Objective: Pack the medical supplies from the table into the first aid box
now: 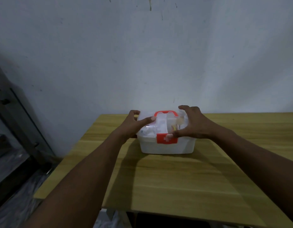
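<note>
— Box first: where does it sit?
— First aid box [167, 146] stands on the wooden table [175, 178], toward the table's far edge, close to the grey wall [142, 55] behind it. Its body is white, its lid [160, 127] clear, and blurred supplies show through the lid.
— Red parts?
— Red handle [165, 113] lies on top of the lid at the far side; red latch [166, 138] with a white cross sits at the middle of the box's near face.
— Hands?
— Left hand [134, 125] is spread over the box's left end, thumb lying on the lid, fingers curled round the far corner. Right hand [193, 124] is spread over the right end, thumb tip touching the latch, fingers arched above the far corner. Neither pinches anything.
— Beyond the box?
— Left of the table, a dark frame [22, 122] leans by the wall
</note>
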Available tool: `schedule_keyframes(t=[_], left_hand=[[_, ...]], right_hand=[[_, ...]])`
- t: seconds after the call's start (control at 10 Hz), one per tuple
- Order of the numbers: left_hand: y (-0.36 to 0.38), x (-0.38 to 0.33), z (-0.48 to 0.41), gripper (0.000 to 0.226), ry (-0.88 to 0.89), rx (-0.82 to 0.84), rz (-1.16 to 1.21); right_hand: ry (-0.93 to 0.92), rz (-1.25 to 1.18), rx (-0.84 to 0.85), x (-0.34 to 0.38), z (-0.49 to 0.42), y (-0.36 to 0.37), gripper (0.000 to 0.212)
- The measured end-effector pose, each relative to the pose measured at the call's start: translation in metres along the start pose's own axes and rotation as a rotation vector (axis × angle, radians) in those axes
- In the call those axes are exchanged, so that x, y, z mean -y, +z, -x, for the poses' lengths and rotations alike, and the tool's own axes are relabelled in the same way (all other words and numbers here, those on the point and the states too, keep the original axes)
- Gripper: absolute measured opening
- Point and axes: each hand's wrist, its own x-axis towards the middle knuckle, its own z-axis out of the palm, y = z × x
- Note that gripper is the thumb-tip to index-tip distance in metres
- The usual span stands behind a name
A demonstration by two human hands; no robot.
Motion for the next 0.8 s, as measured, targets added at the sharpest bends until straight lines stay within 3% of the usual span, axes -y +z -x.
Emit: schedule_keyframes(t=[0.2, 0.4, 0.5, 0.6, 0.8], left_hand=[[-0.001, 0.0, -0.001, 0.094, 0.004, 0.003, 0.012], [0.0, -0.001, -0.005, 0.101, 0.027, -0.004, -0.003], [-0.005, -0.008, -0.007, 0.101, 0.07, -0.031, -0.237], [-0.017, -0.027, -0.01, 0.095, 0.178, -0.155, -0.424], [-0.026, -0.117, -0.013, 0.08, 0.387, -0.21, -0.647]], right_hand=[[-0.005, 0.08, 0.007, -0.005, -0.003, 0.004, 0.141], [0.0, 0.165, 0.004, -0.003, 0.001, 0.004, 0.14], [0.001, 0.116, 0.077, -0.002, -0.002, -0.014, 0.139], [-0.033, 0.18, 0.05, 0.001, -0.013, -0.047, 0.119], [-0.034, 0.294, -0.151, 0.017, -0.027, -0.143, 0.086]])
